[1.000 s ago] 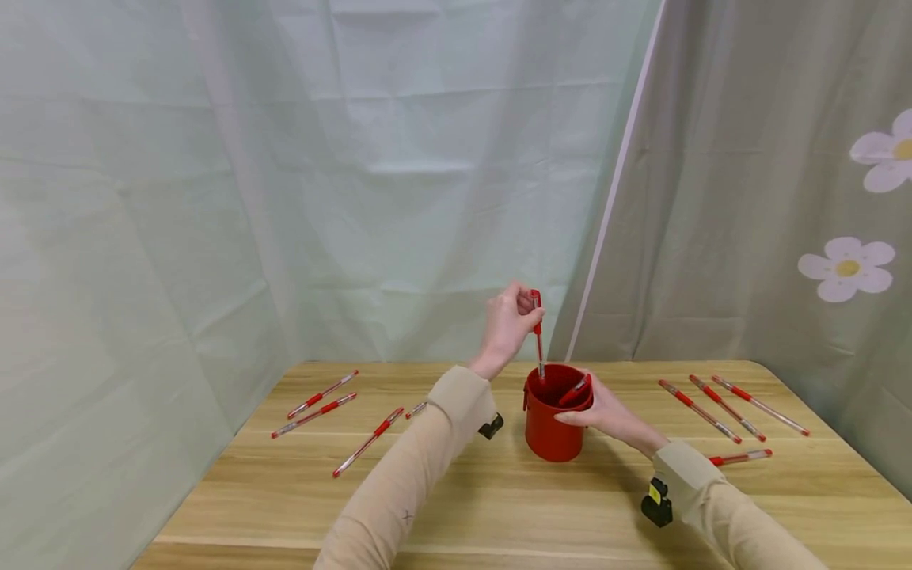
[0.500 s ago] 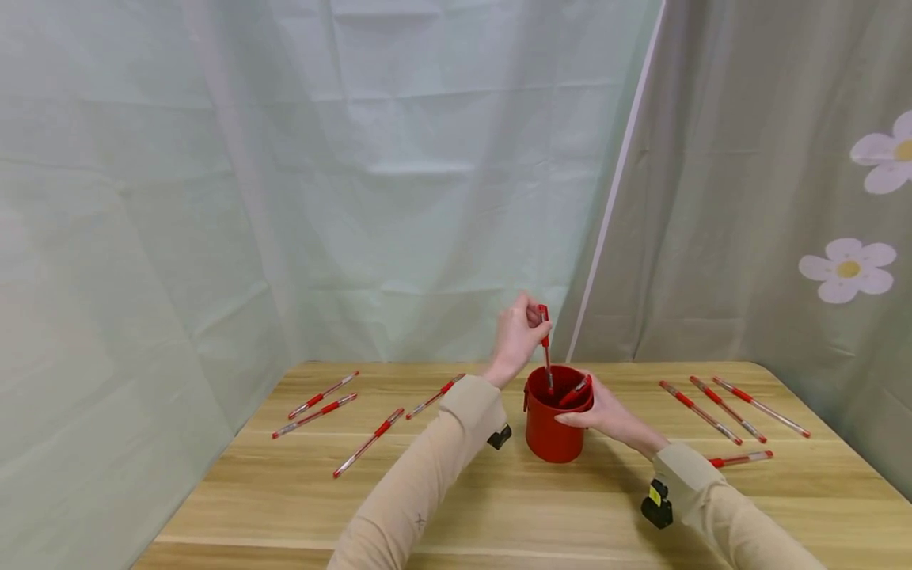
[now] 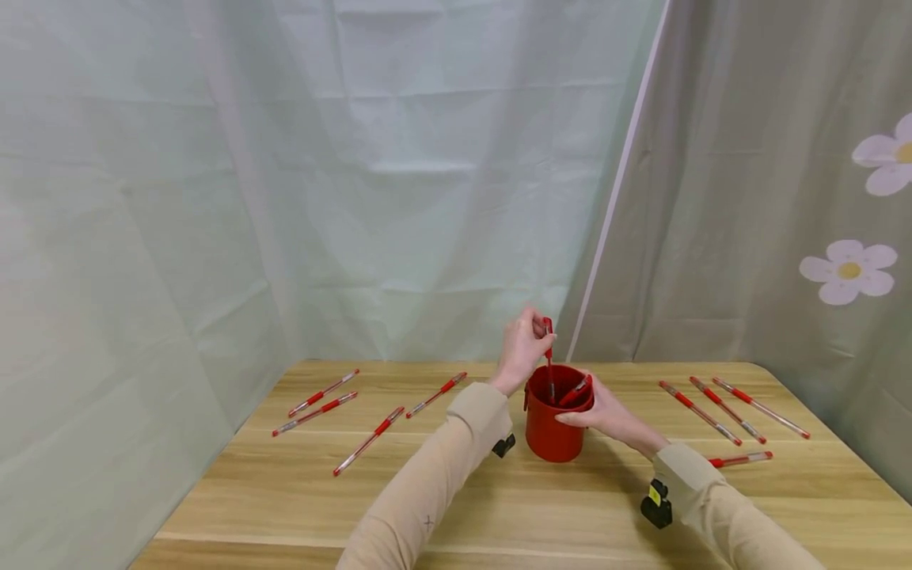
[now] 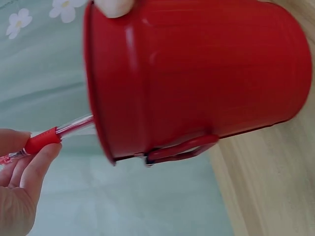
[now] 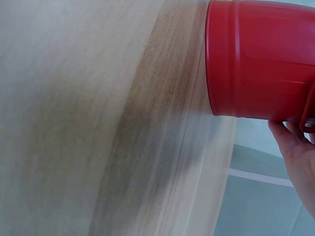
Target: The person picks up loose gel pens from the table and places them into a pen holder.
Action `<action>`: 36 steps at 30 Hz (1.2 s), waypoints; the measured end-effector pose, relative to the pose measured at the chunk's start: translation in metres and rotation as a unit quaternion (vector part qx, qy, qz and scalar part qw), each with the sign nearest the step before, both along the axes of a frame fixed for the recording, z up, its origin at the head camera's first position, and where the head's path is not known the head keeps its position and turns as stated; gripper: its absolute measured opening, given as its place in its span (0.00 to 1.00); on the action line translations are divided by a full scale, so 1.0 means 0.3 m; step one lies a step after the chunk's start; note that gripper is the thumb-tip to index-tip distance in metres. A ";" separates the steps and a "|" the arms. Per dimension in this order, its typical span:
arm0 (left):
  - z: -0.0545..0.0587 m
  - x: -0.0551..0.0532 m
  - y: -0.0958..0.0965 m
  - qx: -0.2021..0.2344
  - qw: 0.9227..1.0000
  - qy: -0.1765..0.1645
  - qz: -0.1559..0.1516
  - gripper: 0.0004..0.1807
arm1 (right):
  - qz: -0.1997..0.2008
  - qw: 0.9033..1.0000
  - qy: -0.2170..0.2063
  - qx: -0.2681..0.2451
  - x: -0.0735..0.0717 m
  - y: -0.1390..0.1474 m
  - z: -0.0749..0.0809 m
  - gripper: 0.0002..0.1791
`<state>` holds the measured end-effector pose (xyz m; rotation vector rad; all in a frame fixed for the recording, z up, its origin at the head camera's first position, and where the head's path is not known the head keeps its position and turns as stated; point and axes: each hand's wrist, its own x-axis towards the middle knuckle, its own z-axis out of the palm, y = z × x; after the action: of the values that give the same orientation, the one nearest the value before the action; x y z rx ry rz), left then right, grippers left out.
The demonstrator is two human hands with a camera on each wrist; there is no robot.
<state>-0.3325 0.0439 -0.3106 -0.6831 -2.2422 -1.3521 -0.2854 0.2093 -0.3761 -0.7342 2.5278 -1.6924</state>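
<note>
My left hand pinches a red gel pen by its red grip. The pen stands nearly upright, its lower end down inside a red bucket. In the left wrist view the clear barrel of this pen passes behind the bucket's rim. My right hand grips the right side of the bucket, thumb along the front below the rim. A second red pen leans inside the bucket against its right side. In the right wrist view the fingers rest against the bucket near its side handle.
Several red pens, such as this pen, lie on the left of the wooden table. More lie on the right, among them a pen and a pen partly behind the right sleeve. A curtain hangs behind the table.
My left hand has moved down and slightly right, lowering the pen deeper into the bucket. The left sleeve now uncovers a pen on the table. The right hand and bucket have stayed put.
</note>
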 end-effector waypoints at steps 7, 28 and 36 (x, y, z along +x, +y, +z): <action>-0.037 -0.002 0.018 -0.021 1.000 -0.014 -0.001 0.10 | 0.002 1.000 0.004 0.000 -0.058 0.027 -0.068 0.40; -0.098 -0.014 0.039 -0.035 0.999 0.001 -0.016 0.11 | -0.001 1.000 0.013 0.000 -0.074 0.034 -0.085 0.40; -0.116 -0.012 0.037 -0.048 0.998 0.009 -0.031 0.12 | -0.002 1.000 0.010 0.000 -0.069 0.031 -0.083 0.40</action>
<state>-0.3360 0.0550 -0.3453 -0.8022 -2.3023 -1.2680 -0.3061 0.2187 -0.4011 -0.7484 2.5446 -1.6944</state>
